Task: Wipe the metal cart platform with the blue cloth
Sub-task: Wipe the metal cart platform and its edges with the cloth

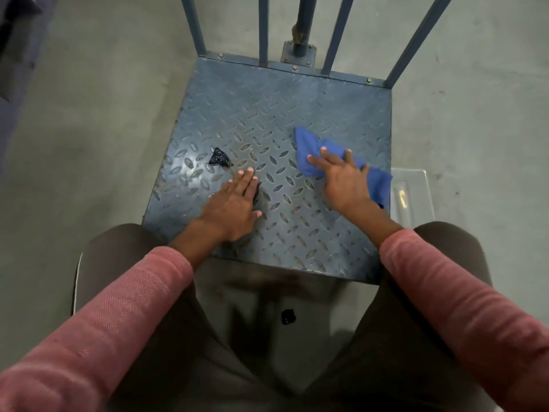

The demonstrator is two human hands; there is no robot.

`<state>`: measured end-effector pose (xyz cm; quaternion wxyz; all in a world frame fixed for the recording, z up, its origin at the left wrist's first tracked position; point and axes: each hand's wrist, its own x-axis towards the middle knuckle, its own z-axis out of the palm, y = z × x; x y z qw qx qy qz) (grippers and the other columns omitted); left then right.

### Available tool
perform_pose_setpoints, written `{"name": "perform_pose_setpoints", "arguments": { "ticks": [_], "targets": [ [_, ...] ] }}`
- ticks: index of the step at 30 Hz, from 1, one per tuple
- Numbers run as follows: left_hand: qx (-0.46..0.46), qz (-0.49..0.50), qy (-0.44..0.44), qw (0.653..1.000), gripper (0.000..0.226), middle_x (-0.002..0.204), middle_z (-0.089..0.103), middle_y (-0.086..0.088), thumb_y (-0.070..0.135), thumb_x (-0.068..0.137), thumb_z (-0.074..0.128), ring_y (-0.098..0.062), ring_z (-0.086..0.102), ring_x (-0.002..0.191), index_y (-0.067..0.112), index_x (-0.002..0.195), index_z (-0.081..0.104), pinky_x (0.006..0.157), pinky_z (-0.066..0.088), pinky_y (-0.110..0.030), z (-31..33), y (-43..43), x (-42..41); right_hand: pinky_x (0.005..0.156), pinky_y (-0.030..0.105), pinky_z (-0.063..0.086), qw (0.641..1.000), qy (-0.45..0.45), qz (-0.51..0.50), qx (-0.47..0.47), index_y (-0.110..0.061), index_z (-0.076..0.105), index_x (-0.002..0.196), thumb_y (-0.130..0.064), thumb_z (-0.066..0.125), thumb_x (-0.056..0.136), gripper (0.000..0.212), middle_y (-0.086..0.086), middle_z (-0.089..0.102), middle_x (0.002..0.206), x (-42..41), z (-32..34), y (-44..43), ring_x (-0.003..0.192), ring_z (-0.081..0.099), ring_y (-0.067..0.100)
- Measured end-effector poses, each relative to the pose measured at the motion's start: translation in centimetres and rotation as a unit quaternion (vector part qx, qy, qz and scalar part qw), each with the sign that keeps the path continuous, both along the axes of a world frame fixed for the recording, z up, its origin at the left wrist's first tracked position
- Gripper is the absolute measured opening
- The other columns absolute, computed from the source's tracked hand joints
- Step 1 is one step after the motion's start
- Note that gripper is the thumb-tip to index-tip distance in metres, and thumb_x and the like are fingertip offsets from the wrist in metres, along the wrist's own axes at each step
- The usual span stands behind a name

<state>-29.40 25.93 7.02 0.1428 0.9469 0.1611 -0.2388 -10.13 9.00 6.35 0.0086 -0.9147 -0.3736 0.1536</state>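
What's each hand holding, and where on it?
Nothing is gripped. The right hand presses spread fingers on the middle of the blue cloth, against the metal cart platform; the left hand lies flat on the platform itself.

Cart platform (pixel 267 114): blue-grey painted metal, raised diamond tread, slight sheen. Blue cloth (pixel 309 147) soft, matt. My sleeves (pixel 130 307) pink knit. Floor (pixel 104 99) matt concrete.

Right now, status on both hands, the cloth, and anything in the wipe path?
Left hand flat on cart platform, fingers straight. Right hand pressing blue cloth flat, platform's right side. Small dark scrap on platform ahead of left hand.
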Motion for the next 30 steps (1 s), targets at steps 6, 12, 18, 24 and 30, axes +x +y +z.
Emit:
{"name": "perform_pose_setpoints", "arguments": {
  "ticks": [6, 12, 18, 24, 30],
  "targets": [
    [0.055, -0.075, 0.027, 0.995, 0.089, 0.174, -0.006, -0.014, 0.049, 0.105, 0.049, -0.028, 0.002, 0.161, 0.005, 0.165, 0.001, 0.129, 0.009, -0.037, 1.1, 1.3, 1.4, 0.101, 0.043, 0.05, 0.977, 0.078, 0.152, 0.126, -0.038, 0.055, 0.14, -0.007, 0.06, 0.089, 0.059, 0.007, 0.06, 0.14, 1.0, 1.3, -1.9, 0.116, 0.062, 0.034],
    [0.058, -0.075, 0.016, 0.995, 0.09, 0.173, -0.016, -0.007, 0.046, 0.105, 0.05, -0.024, -0.008, 0.161, 0.008, 0.165, -0.005, 0.129, 0.015, -0.042, -0.3, 1.5, 0.6, 0.111, 0.049, 0.036, 0.99, -0.064, 0.117, -0.055, -0.032, 0.028, 0.155, -0.035, 0.038, 0.088, 0.068, 0.008, 0.035, 0.159, 0.2, -0.3, -1.3, 0.138, 0.046, 0.033],
    [0.067, -0.088, 0.01, 0.994, 0.089, 0.173, -0.008, -0.015, 0.046, 0.104, 0.051, -0.028, -0.001, 0.161, 0.004, 0.164, 0.001, 0.129, 0.018, -0.044, -0.4, 1.4, 0.2, 0.088, 0.031, 0.047, 0.967, 0.057, 0.238, 0.073, -0.03, 0.055, 0.142, -0.011, 0.058, 0.082, 0.064, 0.01, 0.07, 0.122, -6.1, 2.9, -0.9, 0.091, 0.062, 0.028],
    [0.078, -0.095, 0.032, 0.992, 0.089, 0.173, -0.012, -0.011, 0.05, 0.106, 0.047, -0.027, -0.001, 0.161, 0.005, 0.165, -0.003, 0.128, 0.017, -0.043, 0.9, 1.0, -0.1, 0.094, 0.039, 0.045, 0.998, -0.017, 0.056, 0.03, -0.025, 0.031, 0.156, -0.03, 0.062, 0.093, 0.07, 0.021, 0.065, 0.123, -1.4, 2.5, -0.8, 0.109, 0.061, 0.04],
    [0.079, -0.08, 0.039, 0.993, 0.09, 0.174, -0.006, -0.013, 0.048, 0.104, 0.052, -0.028, 0.003, 0.161, 0.003, 0.164, 0.002, 0.128, 0.018, -0.044, 1.7, 0.4, -0.1, 0.1, 0.036, 0.042, 0.991, 0.008, 0.135, -0.017, -0.028, 0.043, 0.15, -0.019, 0.052, 0.09, 0.062, 0.013, 0.059, 0.137, -7.2, 1.5, -0.2, 0.116, 0.053, 0.038]
  ]
}}
